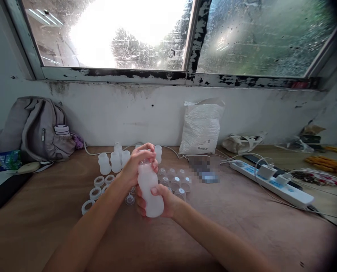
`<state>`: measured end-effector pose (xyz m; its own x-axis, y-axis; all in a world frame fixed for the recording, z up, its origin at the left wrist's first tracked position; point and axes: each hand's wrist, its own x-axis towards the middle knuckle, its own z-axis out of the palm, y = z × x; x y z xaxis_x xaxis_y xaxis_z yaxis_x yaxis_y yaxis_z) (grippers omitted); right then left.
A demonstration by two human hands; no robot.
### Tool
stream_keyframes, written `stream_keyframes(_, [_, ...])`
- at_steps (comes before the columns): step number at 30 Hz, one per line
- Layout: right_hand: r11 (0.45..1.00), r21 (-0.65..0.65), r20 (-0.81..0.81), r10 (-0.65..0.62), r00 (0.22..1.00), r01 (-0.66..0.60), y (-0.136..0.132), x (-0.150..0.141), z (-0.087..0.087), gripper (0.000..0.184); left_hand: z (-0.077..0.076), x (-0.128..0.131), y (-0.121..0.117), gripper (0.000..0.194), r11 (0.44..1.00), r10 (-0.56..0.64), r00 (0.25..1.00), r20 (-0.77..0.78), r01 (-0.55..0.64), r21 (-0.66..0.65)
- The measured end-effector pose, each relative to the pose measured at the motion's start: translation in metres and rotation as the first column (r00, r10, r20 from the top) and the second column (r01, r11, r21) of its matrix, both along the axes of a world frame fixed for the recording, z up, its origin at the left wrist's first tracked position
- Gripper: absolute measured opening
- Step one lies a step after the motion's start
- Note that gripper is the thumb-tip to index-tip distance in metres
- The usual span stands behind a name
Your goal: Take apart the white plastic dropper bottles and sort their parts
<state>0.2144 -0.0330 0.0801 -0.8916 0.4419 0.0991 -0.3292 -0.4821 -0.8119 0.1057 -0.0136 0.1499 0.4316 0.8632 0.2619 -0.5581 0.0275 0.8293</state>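
Observation:
A frosted white baby bottle (149, 189) is held between my two hands above the table, slightly tilted. My right hand (164, 198) wraps round its lower body. Over its top end my left hand (141, 162) is closed, with the fingers round the clear cap; part of the cap is hidden. Behind the hands stand several frosted bottle bodies (116, 161). White collar rings (95, 193) lie to the left, partly behind my left forearm. A clear teat (130, 199) sits by the bottle. Several clear dome caps (175, 183) stand to the right.
A white power strip (272, 183) with plugs and cables lies on the right. Against the wall leans a white plastic mailing bag (201, 126). A grey backpack (38, 128) and a black flat object (6, 192) are at left. The brown table (225, 215) extends below.

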Motion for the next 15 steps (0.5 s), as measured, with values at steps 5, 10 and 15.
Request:
stream_keyframes(5, [0.849,0.369,0.229,-0.478,0.848,0.379,0.002,-0.006,0.011,0.021,-0.001,-0.004,0.006,0.017,0.973,0.221,0.974,0.038,-0.223,0.062])
stream_keyframes(10, [0.338,0.859,0.181,-0.903,0.389,0.385,0.010,-0.002,0.014,0.018,-0.012,0.004,0.013,0.020,0.861,0.493,0.868,0.063,-0.497,0.103])
stream_keyframes(15, [0.022,0.999,0.023,-1.000,0.022,-0.030,0.010,-0.001,0.012,0.019,-0.020,0.008,0.030,0.021,0.708,0.702,0.691,0.171,-0.704,-0.062])
